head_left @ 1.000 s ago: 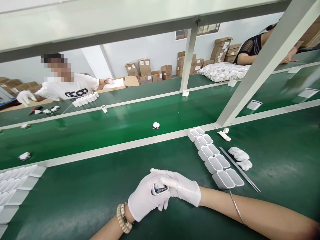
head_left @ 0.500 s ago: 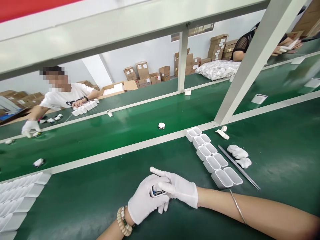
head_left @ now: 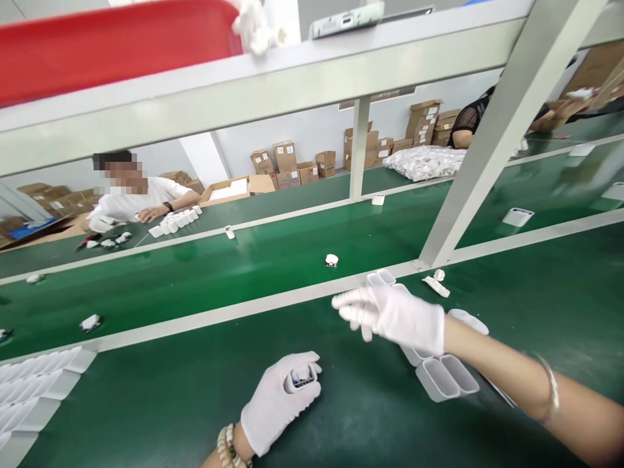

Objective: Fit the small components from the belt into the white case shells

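Observation:
My left hand (head_left: 275, 404), in a white glove, is closed around a small white plastic housing (head_left: 303, 377) with a dark circuit part and something white inside its mouth. It is held just above the green tabletop. My right hand (head_left: 390, 318), also gloved, is up and to the right with its fingers stretched out and nothing seen in them. It hangs over the rows of white open housings (head_left: 441, 377) and hides some of them. Beyond its fingertips, a small board with a white top (head_left: 331, 260) lies on the green conveyor belt (head_left: 273, 273).
A metal frame post (head_left: 468, 175) rises at the right edge of the belt. Tweezers (head_left: 502, 393), partly hidden, and crumpled white cloth pieces (head_left: 468, 320) lie right of the housings. Stacked white housings (head_left: 43, 390) fill the lower left. A co-worker (head_left: 131, 195) sits across the belt.
My right hand has left the housing in my left hand and moved up and right over the rows of housings. My left hand still holds its housing. The view has tilted up.

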`<state>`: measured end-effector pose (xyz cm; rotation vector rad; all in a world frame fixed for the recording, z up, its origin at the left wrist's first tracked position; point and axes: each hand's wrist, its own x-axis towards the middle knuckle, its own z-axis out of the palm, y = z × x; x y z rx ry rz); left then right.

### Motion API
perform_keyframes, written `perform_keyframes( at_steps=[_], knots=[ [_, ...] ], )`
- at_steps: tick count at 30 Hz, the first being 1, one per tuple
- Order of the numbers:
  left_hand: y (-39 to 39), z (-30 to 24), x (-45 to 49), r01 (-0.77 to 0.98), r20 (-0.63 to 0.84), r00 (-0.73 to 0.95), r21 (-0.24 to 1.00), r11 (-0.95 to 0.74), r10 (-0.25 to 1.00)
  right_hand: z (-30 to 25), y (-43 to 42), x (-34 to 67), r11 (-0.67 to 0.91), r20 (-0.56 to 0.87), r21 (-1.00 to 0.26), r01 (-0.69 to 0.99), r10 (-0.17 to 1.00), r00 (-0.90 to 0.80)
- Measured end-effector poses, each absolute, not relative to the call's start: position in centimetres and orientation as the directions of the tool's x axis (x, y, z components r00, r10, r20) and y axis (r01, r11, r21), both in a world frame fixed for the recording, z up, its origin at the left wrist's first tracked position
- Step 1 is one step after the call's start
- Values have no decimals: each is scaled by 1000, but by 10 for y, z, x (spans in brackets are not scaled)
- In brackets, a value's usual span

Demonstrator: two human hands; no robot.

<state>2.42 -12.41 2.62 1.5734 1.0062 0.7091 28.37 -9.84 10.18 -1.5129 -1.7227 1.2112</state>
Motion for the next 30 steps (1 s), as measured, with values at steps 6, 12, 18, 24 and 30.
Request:
perform_keyframes(
  at_steps=[6,12,18,24,30],
  knots=[
    [-73,22,43,288,-3,279,954,-81,960,85,25,346,15,-106,-705,709,986,-126],
    [12,10,94,350,163,81,919,-181,983,39,76,364,124,-98,-634,763,966,-239],
    [74,3,146,445,259,20,862,-241,966,20,84,379,167,-80,-637,753,957,-280],
    [76,11,161,581,296,141,748,-321,945,20,80,395,143,-67,-688,712,964,-258],
    [13,20,171,577,264,485,620,-531,834,27,70,397,119,-21,-792,599,975,-222]
  ],
)
